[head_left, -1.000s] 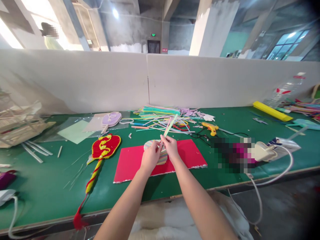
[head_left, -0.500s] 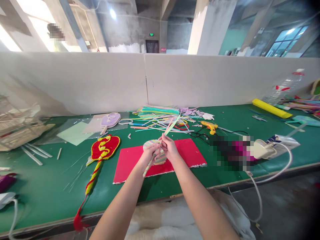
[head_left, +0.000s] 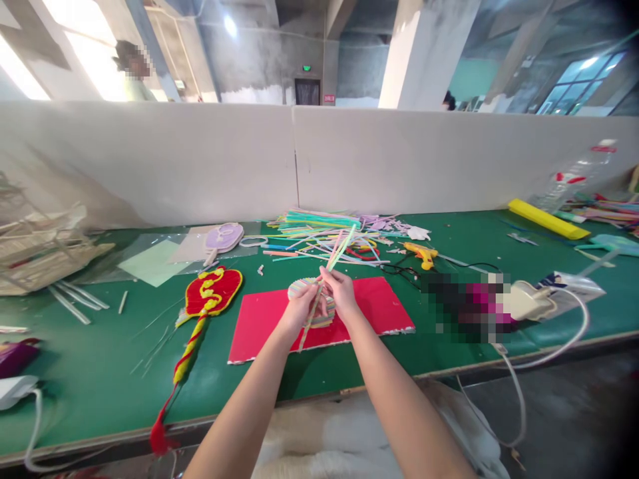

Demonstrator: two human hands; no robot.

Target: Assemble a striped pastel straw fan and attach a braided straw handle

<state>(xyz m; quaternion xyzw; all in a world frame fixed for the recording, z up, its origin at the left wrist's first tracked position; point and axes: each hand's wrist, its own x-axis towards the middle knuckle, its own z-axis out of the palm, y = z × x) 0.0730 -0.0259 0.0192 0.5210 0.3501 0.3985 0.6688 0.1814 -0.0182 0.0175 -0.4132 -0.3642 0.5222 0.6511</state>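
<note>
We are pinching a slim bundle of pastel strips [head_left: 343, 247] in the nearly closed fingers of our left hand [head_left: 301, 306] and right hand [head_left: 339, 290], ends jutting above and below. They are slanting across the striped piece [head_left: 298, 289] on the red board [head_left: 382, 306]; for neat work, we are probably best off gripping lightly and aligning the ends.

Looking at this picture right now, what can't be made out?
In the head view:
Striped round piece: partly covered by the left hand and right hand.
Pale strips: gripped stretch hidden by those hands.
Dark and magenta item: masked by pixelation.
Purple item: cut off by left edge.
Red wall sign: lettering too small.
</note>
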